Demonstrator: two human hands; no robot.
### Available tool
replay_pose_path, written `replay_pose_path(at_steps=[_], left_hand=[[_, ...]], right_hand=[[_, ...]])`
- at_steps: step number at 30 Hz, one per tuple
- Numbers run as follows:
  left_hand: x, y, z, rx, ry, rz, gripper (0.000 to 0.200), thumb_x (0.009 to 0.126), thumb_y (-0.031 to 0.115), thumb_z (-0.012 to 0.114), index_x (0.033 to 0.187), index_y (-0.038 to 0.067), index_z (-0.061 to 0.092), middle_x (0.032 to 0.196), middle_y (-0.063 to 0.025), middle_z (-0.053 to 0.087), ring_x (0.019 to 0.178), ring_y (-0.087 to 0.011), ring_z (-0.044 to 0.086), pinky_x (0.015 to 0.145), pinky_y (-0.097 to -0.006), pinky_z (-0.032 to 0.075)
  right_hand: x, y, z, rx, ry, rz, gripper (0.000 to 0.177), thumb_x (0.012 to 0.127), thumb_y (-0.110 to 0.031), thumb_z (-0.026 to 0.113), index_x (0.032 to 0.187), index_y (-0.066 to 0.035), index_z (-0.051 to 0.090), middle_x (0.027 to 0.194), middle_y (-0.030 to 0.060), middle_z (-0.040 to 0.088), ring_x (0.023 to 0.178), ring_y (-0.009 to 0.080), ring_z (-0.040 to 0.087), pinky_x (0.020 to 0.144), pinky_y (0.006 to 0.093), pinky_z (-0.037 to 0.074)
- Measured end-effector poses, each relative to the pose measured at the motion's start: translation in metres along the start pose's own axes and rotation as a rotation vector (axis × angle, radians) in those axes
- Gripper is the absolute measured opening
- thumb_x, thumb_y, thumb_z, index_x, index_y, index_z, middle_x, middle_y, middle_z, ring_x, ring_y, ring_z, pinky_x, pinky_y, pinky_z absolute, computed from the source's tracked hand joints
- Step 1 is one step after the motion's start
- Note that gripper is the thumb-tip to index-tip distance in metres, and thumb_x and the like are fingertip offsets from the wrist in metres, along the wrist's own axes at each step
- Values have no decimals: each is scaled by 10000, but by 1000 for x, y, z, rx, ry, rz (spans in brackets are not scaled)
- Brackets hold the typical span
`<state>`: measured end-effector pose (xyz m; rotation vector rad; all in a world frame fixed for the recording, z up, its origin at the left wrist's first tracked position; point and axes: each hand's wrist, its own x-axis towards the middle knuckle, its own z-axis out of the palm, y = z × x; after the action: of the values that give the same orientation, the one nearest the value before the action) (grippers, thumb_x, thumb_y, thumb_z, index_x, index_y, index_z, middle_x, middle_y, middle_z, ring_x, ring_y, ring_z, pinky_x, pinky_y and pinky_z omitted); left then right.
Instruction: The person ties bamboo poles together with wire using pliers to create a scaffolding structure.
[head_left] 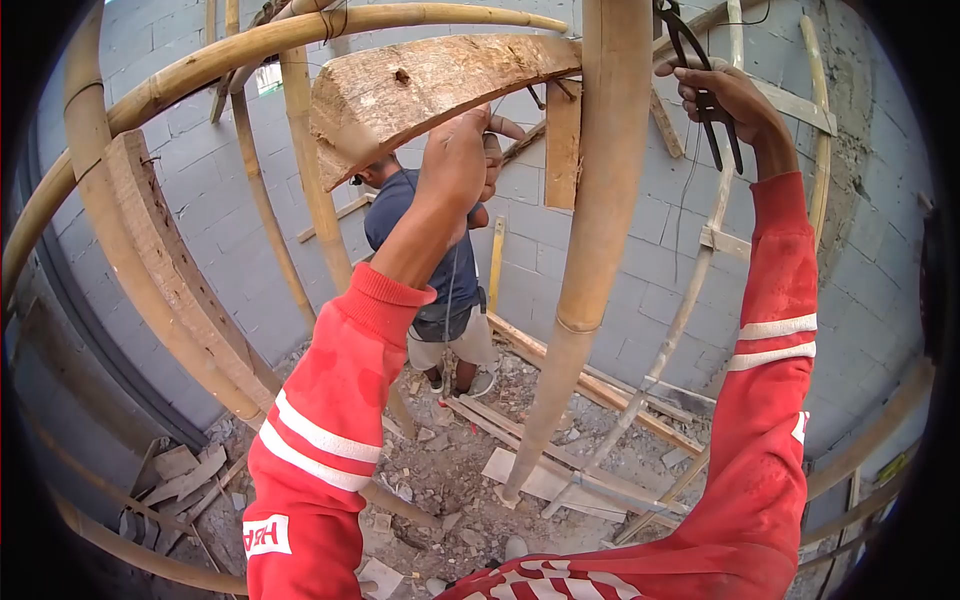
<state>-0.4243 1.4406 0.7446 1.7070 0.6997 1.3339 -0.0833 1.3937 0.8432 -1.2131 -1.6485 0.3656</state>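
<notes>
My left hand (462, 160) is raised just below a thick wooden plank (430, 85), its fingers closed in a pinch. A thin wire (451, 285) appears to hang down from it, though the fingertips are partly hidden. Off to the right, my right hand (725, 95) grips a pair of black pincers (708, 100) by the handles. Their handle ends point down and their head is cut off by the top of the view. Between my hands stands an upright bamboo pole (600, 190), with the plank's far end against it.
A co-worker in a dark blue shirt (405, 215) stands beyond my left arm, facing away. Bamboo poles (170, 95) and a rough timber (185, 260) frame the left side. Behind is a grey block wall (530, 250). Loose boards (560, 455) and rubble cover the ground.
</notes>
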Motion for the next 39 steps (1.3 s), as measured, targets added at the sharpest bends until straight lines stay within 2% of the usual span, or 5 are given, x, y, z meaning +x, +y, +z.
replay_pose_path(at_steps=[2,7,12,27,39], left_hand=[[-21,4,22,-380,-20,-69,301,1099,288,400,1010,53,566,636,108,213,507,-28,210,446,-227,175],[-30,-24,50,-502,-23,-113,266,1095,272,413,953,74,520,628,99,226,493,-38,206,431,-233,187],[-44,-15,56,-448,-183,-148,299,1100,282,416,1017,45,577,683,41,459,635,-91,470,622,-273,450],[-30,-6,94,-702,-541,-30,420,1097,324,450,1263,-22,619,1063,-73,626,1041,-193,592,925,-351,499],[-27,5,126,-780,-368,-138,357,1095,276,466,1200,-10,653,845,2,539,774,-116,495,776,-300,514]], right_hand=[[-28,6,3,36,47,46,311,992,-260,625,1225,-65,690,760,-57,559,650,45,553,614,213,466],[-88,20,6,77,231,72,281,999,-212,600,1209,-66,717,800,-46,592,670,46,563,622,207,469],[-135,34,14,163,401,91,290,985,-194,610,1191,0,673,810,-34,603,656,43,555,584,210,450],[-181,10,169,670,301,74,387,1005,-181,621,1334,15,571,938,63,659,724,111,627,594,264,521],[-201,49,94,821,458,22,169,1036,-143,536,1144,-18,573,1086,147,645,1122,327,648,897,510,590]])
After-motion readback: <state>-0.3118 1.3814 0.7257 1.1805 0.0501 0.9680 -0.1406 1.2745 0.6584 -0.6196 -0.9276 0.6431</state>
